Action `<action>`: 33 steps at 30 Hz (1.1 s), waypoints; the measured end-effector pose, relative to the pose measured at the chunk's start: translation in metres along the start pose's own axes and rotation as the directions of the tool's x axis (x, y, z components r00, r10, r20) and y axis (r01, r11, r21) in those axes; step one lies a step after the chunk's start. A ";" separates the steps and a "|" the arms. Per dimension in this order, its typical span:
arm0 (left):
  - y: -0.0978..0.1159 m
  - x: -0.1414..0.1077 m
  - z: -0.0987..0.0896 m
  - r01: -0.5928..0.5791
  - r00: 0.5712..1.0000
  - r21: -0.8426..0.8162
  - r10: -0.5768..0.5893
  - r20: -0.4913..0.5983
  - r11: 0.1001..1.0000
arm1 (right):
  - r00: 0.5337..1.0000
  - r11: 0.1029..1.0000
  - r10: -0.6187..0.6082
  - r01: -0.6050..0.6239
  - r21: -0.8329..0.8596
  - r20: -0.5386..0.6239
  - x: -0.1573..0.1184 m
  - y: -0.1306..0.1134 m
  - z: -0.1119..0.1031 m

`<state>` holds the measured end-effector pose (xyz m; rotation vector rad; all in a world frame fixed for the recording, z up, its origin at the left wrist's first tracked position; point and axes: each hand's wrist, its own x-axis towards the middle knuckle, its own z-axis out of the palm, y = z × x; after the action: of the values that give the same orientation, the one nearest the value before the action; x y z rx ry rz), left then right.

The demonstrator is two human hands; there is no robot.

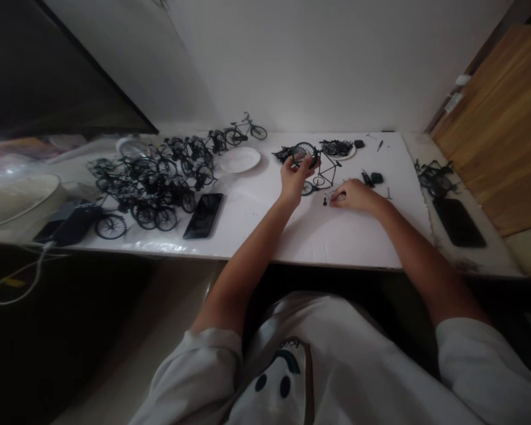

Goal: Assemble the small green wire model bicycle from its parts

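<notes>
My left hand point(295, 179) grips a dark miniature bicycle point(305, 153) by one wheel, holding it tilted above the white tabletop board. The bicycle's frame and other wheel extend to the right and downward. Low over the board, my right hand point(356, 196) has its fingertips drawn together among tiny parts. Whatever lies between those fingertips is too small to make out. Just left of them sits a small black part point(324, 202). Dark pieces point(375, 177) lie beyond my right wrist.
Many assembled miniature bicycles point(154, 189) crowd the left side. A black phone point(203, 216) and a white plate point(239, 160) lie beside them. Black parts point(336, 147) fill another plate at the back. A second phone point(459, 222) rests at right, near a wooden panel point(500, 130).
</notes>
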<state>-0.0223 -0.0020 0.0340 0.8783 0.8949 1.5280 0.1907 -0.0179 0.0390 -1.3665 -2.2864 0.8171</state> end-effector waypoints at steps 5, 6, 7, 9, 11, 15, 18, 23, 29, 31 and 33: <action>0.001 0.001 0.000 -0.064 0.993 0.024 0.066 -0.100 0.998 | 0.999 0.999 -0.002 0.001 -0.043 -0.038 0.000 -0.001 0.004; 0.001 0.001 0.000 -0.067 0.991 0.029 0.069 -0.111 0.997 | 0.999 0.999 -0.004 0.001 -0.050 -0.048 0.000 -0.001 0.005; 0.001 0.001 0.001 -0.066 0.990 0.034 0.069 -0.119 0.997 | 0.998 0.999 -0.005 0.002 -0.054 -0.058 0.000 -0.001 0.005; 0.001 0.000 0.001 -0.057 0.991 0.038 0.061 -0.122 0.998 | 0.998 0.998 0.001 -0.005 -0.062 -0.067 0.000 -0.001 0.006; -0.001 0.001 0.001 -0.051 0.993 0.036 0.055 -0.106 0.998 | 0.998 0.996 0.022 -0.027 -0.081 -0.065 0.000 -0.001 0.007; -0.009 0.006 -0.003 -0.077 0.995 0.022 0.078 -0.066 0.997 | 0.997 0.989 0.044 -0.053 -0.137 -0.070 0.001 -0.001 0.010; -0.016 0.011 -0.007 -0.097 0.994 0.016 0.097 -0.042 0.995 | 0.996 0.981 0.051 -0.064 -0.184 -0.074 0.001 -0.002 0.011; -0.022 0.015 -0.012 -0.143 0.989 0.044 0.144 -0.021 0.989 | 0.994 0.965 0.071 -0.091 -0.247 -0.086 -0.002 -0.007 0.007; -0.023 0.018 -0.015 -0.161 0.982 0.052 0.165 -0.090 0.986 | 0.981 0.977 0.060 -0.095 -0.191 -0.182 -0.005 -0.012 0.004; -0.023 0.018 -0.015 -0.149 0.985 0.043 0.152 -0.084 0.988 | 0.984 0.986 0.029 -0.056 -0.156 -0.174 -0.006 -0.013 0.004; -0.022 0.018 -0.015 -0.140 0.987 0.029 0.142 -0.069 0.990 | 0.986 0.994 -0.012 -0.005 -0.106 -0.166 -0.008 -0.015 0.005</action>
<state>-0.0284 0.0170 0.0091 0.9267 0.9202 1.6823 0.1812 -0.0316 0.0452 -1.4182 -2.2291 0.5647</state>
